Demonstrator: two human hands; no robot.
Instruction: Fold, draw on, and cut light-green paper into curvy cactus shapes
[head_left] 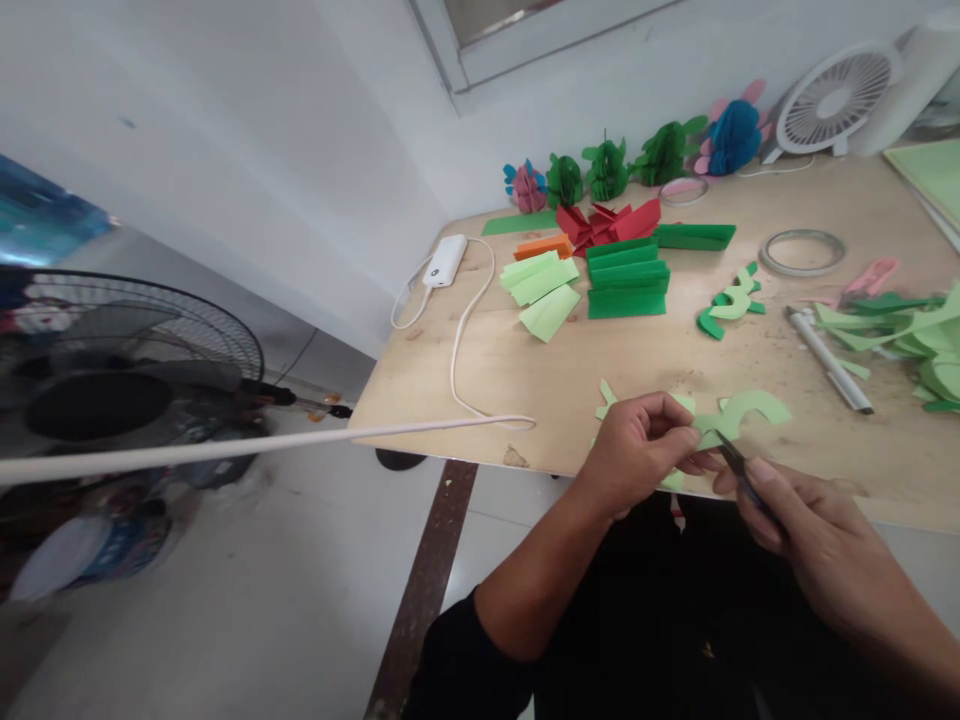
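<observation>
My left hand (634, 450) is closed in a pinch on a light green paper cut-out (754, 408) with a curved arm, just above the table's front edge. Black tweezers (742, 470) with a thin bent tip are in my right hand (814, 520), gripped between thumb and fingers. Their tip meets the paper close to my left fingertips. Part of the cut-out is hidden behind my left fingers. Another pale green piece (606, 397) sticks out to the left of that hand.
Folded green papers (628, 285), light green strips (550, 312) and red paper (607, 228) lie mid-table. Paper honeycomb figures (664, 155) line the wall. To the right are a tape roll (802, 252), a marker (831, 362) and green scraps (941, 350). A white cable (456, 350) crosses the left side.
</observation>
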